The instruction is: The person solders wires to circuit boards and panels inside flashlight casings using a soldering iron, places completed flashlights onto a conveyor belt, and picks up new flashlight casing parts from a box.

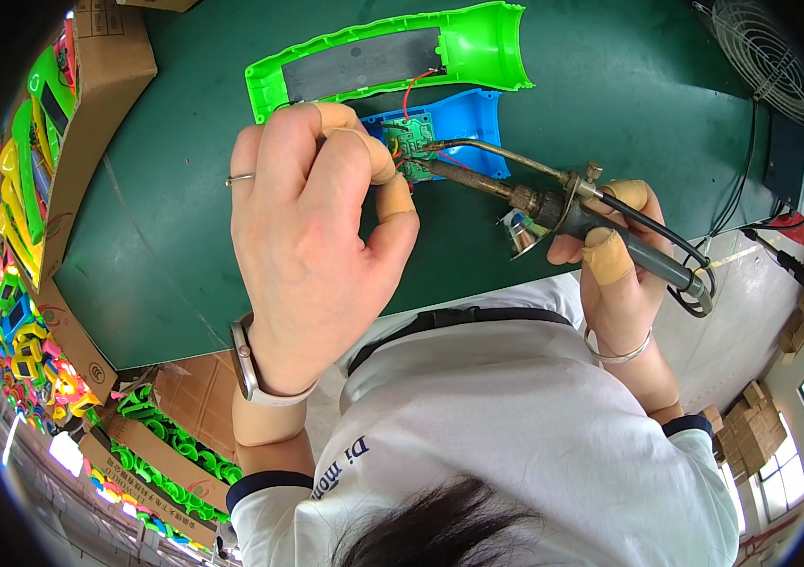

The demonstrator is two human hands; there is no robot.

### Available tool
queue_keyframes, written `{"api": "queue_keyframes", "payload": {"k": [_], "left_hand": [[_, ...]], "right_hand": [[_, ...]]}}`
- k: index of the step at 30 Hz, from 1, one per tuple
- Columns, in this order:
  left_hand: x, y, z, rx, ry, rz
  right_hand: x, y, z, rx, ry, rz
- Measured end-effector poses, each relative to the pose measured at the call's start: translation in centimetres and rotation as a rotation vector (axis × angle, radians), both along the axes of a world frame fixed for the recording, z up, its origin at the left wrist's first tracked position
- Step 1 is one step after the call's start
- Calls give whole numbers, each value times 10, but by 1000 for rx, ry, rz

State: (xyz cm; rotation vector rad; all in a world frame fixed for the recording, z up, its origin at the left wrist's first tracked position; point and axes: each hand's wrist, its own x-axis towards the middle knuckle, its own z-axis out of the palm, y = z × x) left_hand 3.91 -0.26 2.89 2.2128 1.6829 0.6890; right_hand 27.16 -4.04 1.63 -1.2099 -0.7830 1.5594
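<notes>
My right hand [627, 283], its fingertips covered with tan tape, grips a soldering iron [563, 213] with a thin metal feed tube clamped along it. The tip and tube end meet at a small green circuit board [413, 140], which lies in a blue curved plastic shell [476, 125]. My left hand [312, 203], also taped, is pinched at the board's left edge; what its fingertips hold is hidden. Just beyond lies a bright green plastic shell [485, 47] with a dark flat panel [364, 66] inside. A red wire [410, 93] runs from that panel to the board.
On the green table [156, 227], a shiny metal cone-shaped piece [522, 236] sits beneath the iron. A cardboard box [109, 71] of colourful plastic parts stands at the left. A wire fan guard [766, 47] and black cables [752, 170] are at the right.
</notes>
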Motion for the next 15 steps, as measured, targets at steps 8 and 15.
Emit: {"api": "queue_keyframes", "payload": {"k": [8,15], "left_hand": [[1,1,0,8,15,0],[0,0,-1,8,19,1]], "right_hand": [[4,1,-3,0,0,-78],[9,5,-6,16,-3,-102]]}}
